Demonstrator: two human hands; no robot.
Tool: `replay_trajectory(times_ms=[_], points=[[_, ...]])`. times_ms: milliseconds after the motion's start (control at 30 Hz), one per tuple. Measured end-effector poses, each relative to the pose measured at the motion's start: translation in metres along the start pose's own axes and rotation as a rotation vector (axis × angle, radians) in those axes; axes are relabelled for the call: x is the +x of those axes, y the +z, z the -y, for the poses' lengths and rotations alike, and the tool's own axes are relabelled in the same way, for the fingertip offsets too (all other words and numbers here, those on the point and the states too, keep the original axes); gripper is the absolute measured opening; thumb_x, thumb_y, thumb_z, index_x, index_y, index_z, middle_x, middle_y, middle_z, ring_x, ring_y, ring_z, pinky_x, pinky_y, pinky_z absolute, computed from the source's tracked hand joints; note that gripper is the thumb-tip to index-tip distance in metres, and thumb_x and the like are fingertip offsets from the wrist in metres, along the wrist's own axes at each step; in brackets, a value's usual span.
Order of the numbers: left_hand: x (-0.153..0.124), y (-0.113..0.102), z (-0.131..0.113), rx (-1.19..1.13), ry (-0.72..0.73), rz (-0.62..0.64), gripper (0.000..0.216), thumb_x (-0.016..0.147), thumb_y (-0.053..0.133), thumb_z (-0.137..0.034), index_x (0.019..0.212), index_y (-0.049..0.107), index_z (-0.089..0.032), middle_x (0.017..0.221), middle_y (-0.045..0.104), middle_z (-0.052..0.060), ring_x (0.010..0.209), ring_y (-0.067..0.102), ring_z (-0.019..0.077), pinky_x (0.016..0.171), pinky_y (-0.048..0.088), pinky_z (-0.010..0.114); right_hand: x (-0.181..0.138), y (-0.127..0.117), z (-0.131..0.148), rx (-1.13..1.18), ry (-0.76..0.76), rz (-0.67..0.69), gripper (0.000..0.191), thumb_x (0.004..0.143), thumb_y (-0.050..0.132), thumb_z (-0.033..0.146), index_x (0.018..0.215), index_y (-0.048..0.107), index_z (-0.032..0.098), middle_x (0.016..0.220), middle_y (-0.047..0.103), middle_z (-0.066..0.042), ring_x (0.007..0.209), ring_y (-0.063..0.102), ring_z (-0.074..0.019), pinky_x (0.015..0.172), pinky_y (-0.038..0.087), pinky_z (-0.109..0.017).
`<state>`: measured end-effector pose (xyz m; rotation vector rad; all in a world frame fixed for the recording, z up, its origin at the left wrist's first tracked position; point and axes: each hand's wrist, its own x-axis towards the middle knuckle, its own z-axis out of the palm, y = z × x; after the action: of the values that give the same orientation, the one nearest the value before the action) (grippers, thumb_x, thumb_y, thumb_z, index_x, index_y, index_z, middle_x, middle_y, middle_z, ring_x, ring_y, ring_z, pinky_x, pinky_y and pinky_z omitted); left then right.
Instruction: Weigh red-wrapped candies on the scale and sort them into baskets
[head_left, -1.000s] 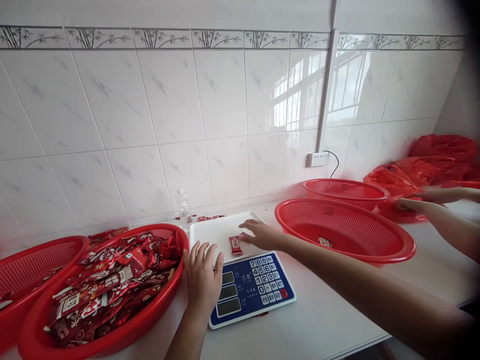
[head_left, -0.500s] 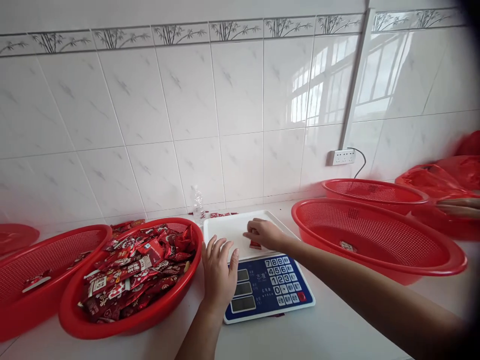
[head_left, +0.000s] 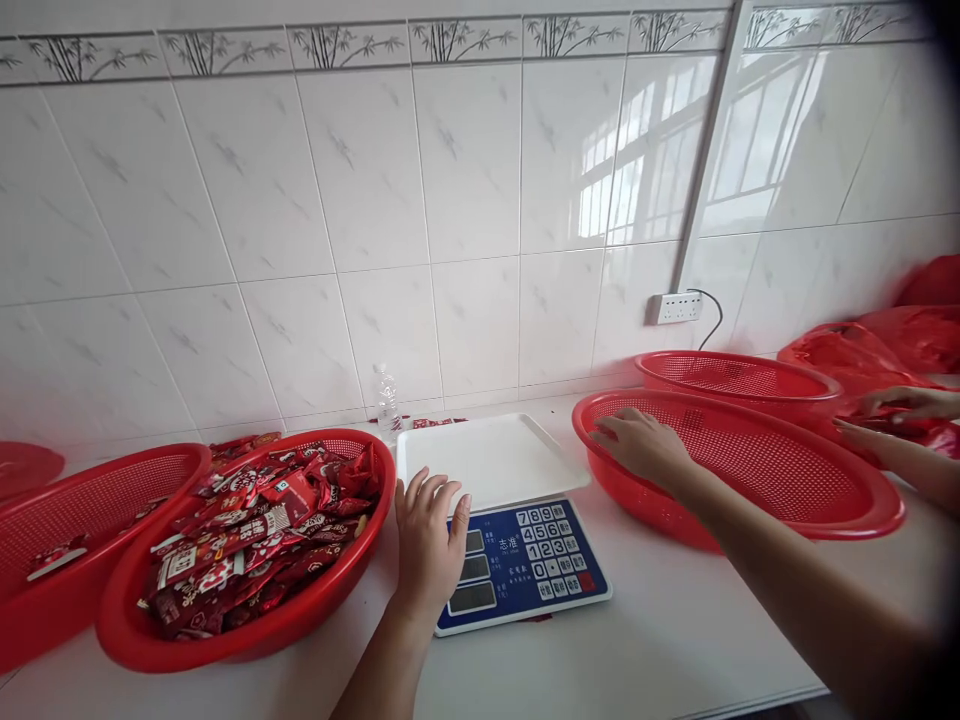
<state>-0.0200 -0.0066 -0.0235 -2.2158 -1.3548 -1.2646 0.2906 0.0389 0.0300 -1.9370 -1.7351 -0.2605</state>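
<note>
My left hand (head_left: 426, 535) lies flat, fingers apart, on the left edge of the blue-faced weighing scale (head_left: 525, 560), holding nothing. The scale's white tray (head_left: 487, 460) is bare. My right hand (head_left: 643, 446) hovers palm down over the near-left rim of a large red mesh basket (head_left: 787, 500). Its fingers are held together and curved down, and what is under them is hidden. To the left of the scale, a red basket (head_left: 127, 630) is heaped with red candy packets (head_left: 255, 525).
Another red basket (head_left: 97, 490) with a few packets sits at the far left. A further red basket (head_left: 739, 375) stands behind the right one. A small water bottle (head_left: 387, 400) stands by the tiled wall. Another person's hands (head_left: 904, 405) rest on red plastic bags (head_left: 847, 350) at the right.
My right hand took the single red packet off the scale tray and swung right over the red basket. The tray no longer has a packet on it. My left hand stayed put.
</note>
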Motion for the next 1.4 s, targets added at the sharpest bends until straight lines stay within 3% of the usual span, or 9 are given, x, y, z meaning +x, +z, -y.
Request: replay_trajectory(times_ms=[67,167,300,467,633,833,1100,1267,1400], points=[[0.000,0.000,-0.001,0.003,0.005,0.002,0.019,0.090,0.046,-0.027,0.097,0.062,-0.021,0.101,0.066,0.008,0.114,0.052,0.0287,0.101,0.032,0.056,-0.011,0.006,0.014,0.025,-0.067,-0.036,0.031,0.082,0.048,0.043,0.095,0.067,0.023,0.115,0.060,-0.014,0.104,0.055,-0.0341,0.076,0.045,-0.049],[0.000,0.001,-0.001,0.010,0.007,0.010,0.017,0.090,0.047,-0.026,0.095,0.063,-0.022,0.099,0.067,0.008,0.113,0.053,0.0281,0.101,0.031,0.056,-0.031,0.017,0.044,0.109,-0.197,-0.061,0.033,0.088,0.044,0.042,0.108,0.063,0.025,0.119,0.061,-0.008,0.111,0.054,-0.0260,0.086,0.046,-0.042],[0.000,0.004,-0.002,0.016,0.001,0.022,0.016,0.089,0.047,-0.024,0.092,0.062,-0.022,0.096,0.068,0.007,0.109,0.055,0.0272,0.101,0.031,0.056,-0.056,0.033,0.075,0.200,-0.241,-0.073,0.033,0.091,0.040,0.041,0.109,0.063,0.026,0.113,0.065,-0.004,0.096,0.063,-0.0206,0.072,0.052,-0.032],[0.001,-0.003,-0.009,-0.022,-0.007,0.060,0.015,0.088,0.048,-0.022,0.090,0.063,-0.022,0.095,0.068,0.006,0.107,0.056,0.0255,0.100,0.034,0.054,-0.069,0.046,0.078,0.259,-0.228,-0.083,0.032,0.090,0.037,0.036,0.104,0.065,0.026,0.107,0.068,-0.005,0.085,0.067,-0.0205,0.059,0.052,-0.030],[0.016,-0.039,-0.002,-0.153,-0.038,0.279,0.019,0.086,0.045,-0.018,0.092,0.063,-0.022,0.096,0.066,0.006,0.092,0.061,0.0193,0.082,0.050,0.034,-0.072,0.052,0.069,0.344,-0.271,-0.107,0.031,0.089,0.038,0.037,0.095,0.067,0.028,0.097,0.071,-0.002,0.084,0.068,-0.0195,0.064,0.054,-0.030],[0.055,-0.083,0.054,0.017,-0.243,0.588,0.027,0.078,0.041,-0.012,0.086,0.063,-0.026,0.092,0.067,0.003,0.085,0.063,0.0196,0.073,0.049,0.029,-0.074,0.053,0.062,0.471,-0.239,-0.070,0.029,0.088,0.041,0.044,0.094,0.065,0.029,0.095,0.071,-0.002,0.082,0.068,-0.0185,0.060,0.055,-0.028],[0.081,-0.093,0.110,0.047,-0.431,1.231,0.040,0.054,0.068,-0.029,0.094,0.066,-0.027,0.105,0.065,0.003,0.086,0.064,0.0224,0.076,0.048,0.029,-0.073,0.056,0.057,0.495,-0.253,-0.063,0.029,0.087,0.044,0.048,0.091,0.066,0.029,0.090,0.072,-0.002,0.079,0.068,-0.0202,0.052,0.054,-0.028],[0.085,-0.090,0.109,0.102,-0.378,1.379,0.068,0.045,0.073,-0.028,0.112,0.061,-0.031,0.116,0.059,0.006,0.095,0.062,0.0286,0.080,0.048,0.035,-0.072,0.056,0.055,0.523,-0.275,-0.057,0.028,0.086,0.045,0.049,0.089,0.067,0.030,0.087,0.072,-0.003,0.078,0.069,-0.0210,0.058,0.056,-0.030],[0.080,-0.083,0.106,0.225,-0.352,1.297,0.056,0.058,0.065,-0.031,0.113,0.060,-0.029,0.108,0.061,0.009,0.099,0.059,0.0326,0.078,0.047,0.038,-0.072,0.058,0.053,0.531,-0.261,-0.035,0.030,0.085,0.046,0.051,0.090,0.068,0.030,0.087,0.071,-0.003,0.077,0.068,-0.0214,0.061,0.057,-0.031]])
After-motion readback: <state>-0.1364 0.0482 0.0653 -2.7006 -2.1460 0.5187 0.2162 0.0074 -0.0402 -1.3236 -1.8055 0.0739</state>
